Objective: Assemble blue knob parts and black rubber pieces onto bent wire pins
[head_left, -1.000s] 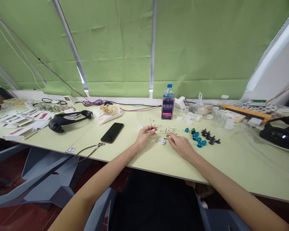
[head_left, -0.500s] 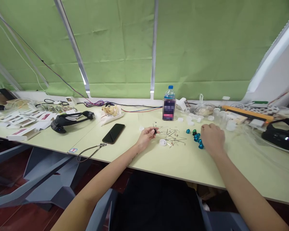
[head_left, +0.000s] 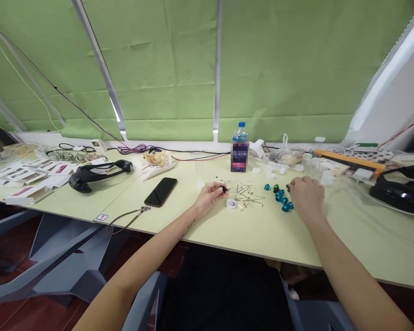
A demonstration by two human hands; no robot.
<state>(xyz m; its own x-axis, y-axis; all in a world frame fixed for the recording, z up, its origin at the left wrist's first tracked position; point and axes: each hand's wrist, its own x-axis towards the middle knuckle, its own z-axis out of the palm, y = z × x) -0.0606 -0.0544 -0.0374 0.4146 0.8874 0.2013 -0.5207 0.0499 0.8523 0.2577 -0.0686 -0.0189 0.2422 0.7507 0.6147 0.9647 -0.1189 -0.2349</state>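
Observation:
My left hand (head_left: 209, 198) pinches a small black piece (head_left: 224, 189) between thumb and fingers; its exact kind is too small to tell. Just right of it lies a loose heap of thin metal pins (head_left: 246, 195), some with tiny coloured ends. A small round clear plastic cap (head_left: 231, 203) rests at the near side of the pins. My right hand (head_left: 307, 197) is curled palm down on the table, a bit of something dark showing at its fingertips. Shiny blue bell-shaped pieces (head_left: 279, 196) and a green one (head_left: 275, 188) sit beside its fingers.
Behind stand a water bottle (head_left: 239, 149) and several clear plastic containers (head_left: 322, 170). A phone (head_left: 160, 191) with a cord strap lies to the left, near black headgear (head_left: 100, 174) and white boxes (head_left: 31, 191). More black headgear (head_left: 402, 191) is at the right.
The view has shifted slightly. My right hand has drawn a little to the right of the blue pieces, and a dark bit now shows at its fingertips. My left hand keeps the black piece.

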